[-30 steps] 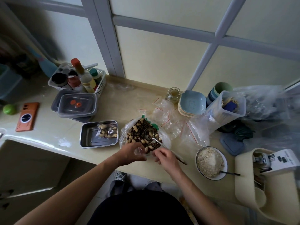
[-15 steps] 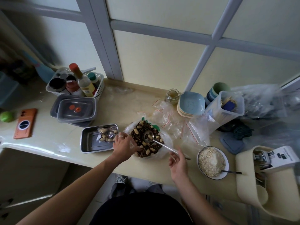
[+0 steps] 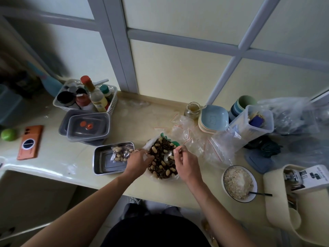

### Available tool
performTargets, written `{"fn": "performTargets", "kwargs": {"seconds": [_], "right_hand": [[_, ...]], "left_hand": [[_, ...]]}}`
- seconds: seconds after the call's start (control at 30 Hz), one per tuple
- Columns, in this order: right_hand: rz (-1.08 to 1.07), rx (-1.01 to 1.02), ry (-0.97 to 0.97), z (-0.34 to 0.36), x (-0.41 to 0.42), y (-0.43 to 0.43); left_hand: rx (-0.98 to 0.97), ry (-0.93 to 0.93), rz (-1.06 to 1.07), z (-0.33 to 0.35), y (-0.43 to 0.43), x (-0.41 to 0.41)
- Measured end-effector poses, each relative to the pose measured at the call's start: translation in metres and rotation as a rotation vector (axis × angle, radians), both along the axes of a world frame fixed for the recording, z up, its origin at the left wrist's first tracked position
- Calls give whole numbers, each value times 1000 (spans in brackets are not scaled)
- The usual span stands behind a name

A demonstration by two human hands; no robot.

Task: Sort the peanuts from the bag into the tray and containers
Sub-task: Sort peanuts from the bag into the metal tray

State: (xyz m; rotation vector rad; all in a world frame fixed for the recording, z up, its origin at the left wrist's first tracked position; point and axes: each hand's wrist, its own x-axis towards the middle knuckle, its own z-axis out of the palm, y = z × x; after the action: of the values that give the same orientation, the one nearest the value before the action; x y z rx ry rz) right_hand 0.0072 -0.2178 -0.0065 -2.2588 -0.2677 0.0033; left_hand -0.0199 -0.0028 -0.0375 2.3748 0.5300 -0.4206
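Peanuts (image 3: 161, 165) mixed with dark seeds fill the open bag (image 3: 149, 142), which sits at the front edge of the counter (image 3: 142, 118), straight ahead of me. My left hand (image 3: 138, 160) pinches the bag's left rim. My right hand (image 3: 186, 163), a little apart from it over the bag's right side, curls round the handle of a spoon (image 3: 168, 156) whose bowl lies among the nuts. The metal tray (image 3: 97, 164) sits just beside the bag on the left, also near the front edge, with a small packet (image 3: 119, 154) of peanuts inside. Two stacked lidded containers (image 3: 88, 126) stand behind the tray. I see bare counter between the tray and the orange phone (image 3: 30, 142), and more towards the back edge behind the bag
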Motion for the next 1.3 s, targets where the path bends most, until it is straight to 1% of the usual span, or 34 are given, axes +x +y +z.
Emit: {"fn": "performTargets", "kwargs": {"seconds": [0.1,0.23,0.37,0.47,0.53,0.6,0.67,0.77,0.83,0.93,1.03,1.1,1.2,1.3], "right_hand": [[-12,-44,-73,0,6,7],[-57,-54,-103,-2,8,9],[-116,-36,-50,-6,7,6],[-199,11,54,-10,9,3],[-243,48,147,-11,10,1],[-276,89,235,-9,11,-1],[-307,133,294,-3,11,-3],[-367,226,357,-1,12,-6],[-405,263,382,0,13,-9],[-416,278,390,3,11,-14],[-417,296,368,10,10,-20],[-419,303,350,15,10,-24],[-441,320,327,23,13,-30],[-464,336,300,31,14,-36]], "left_hand": [[-99,-101,-25,8,-1,-1],[-187,-218,-121,18,-4,1],[-240,-300,-200,30,-11,4],[-193,-332,-192,31,-13,4],[-117,-312,-144,25,-10,3],[-25,-226,-64,17,-6,0],[72,-167,-26,12,-3,-4],[124,-228,-71,10,-3,-9],[157,-268,-160,12,-5,-9],[177,-283,-290,12,-11,-7],[124,-250,-323,11,-22,-2],[117,-199,-338,11,-29,3],[167,-92,-388,12,-39,10],[159,-17,-377,12,-48,17]]}}
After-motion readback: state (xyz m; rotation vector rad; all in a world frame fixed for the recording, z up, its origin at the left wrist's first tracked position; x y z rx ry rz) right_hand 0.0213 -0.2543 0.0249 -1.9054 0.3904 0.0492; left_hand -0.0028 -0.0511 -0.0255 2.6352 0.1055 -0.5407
